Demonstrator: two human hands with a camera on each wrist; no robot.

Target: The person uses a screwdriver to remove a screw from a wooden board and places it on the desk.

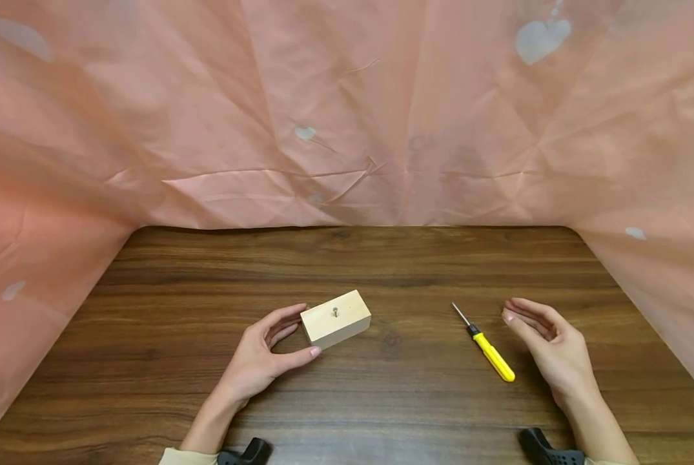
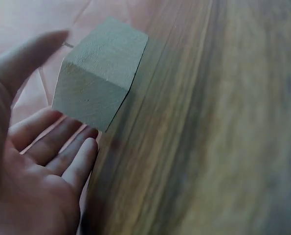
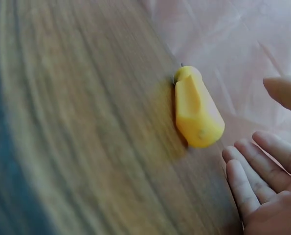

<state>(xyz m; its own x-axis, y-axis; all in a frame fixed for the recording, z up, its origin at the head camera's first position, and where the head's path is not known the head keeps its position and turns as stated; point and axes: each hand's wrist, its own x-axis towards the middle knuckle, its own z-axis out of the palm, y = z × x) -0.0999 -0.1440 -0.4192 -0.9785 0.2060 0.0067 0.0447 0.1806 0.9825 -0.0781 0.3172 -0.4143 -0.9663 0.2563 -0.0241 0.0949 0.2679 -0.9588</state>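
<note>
A pale wooden block [image 1: 347,328] lies on the table, with a small metal screw [image 1: 335,312] standing upright from its top face. My left hand [image 1: 259,355] rests at the block's left end, thumb by the near corner and fingers by the far one. In the left wrist view the fingers are extended toward the block [image 2: 94,78], the thumb raised apart from it. To the right lies a screwdriver [image 1: 492,355] with a yellow handle, its shaft angled toward the back left. My right hand [image 1: 556,352] stays just right of it, fingers loosely bent, holding nothing.
The brown wood-grain table [image 1: 381,400] has rounded far corners. Pink cloth [image 1: 347,129] with pale hearts hangs behind and along both sides. Black wrist mounts [image 1: 547,449] show at the bottom edge beside each wrist.
</note>
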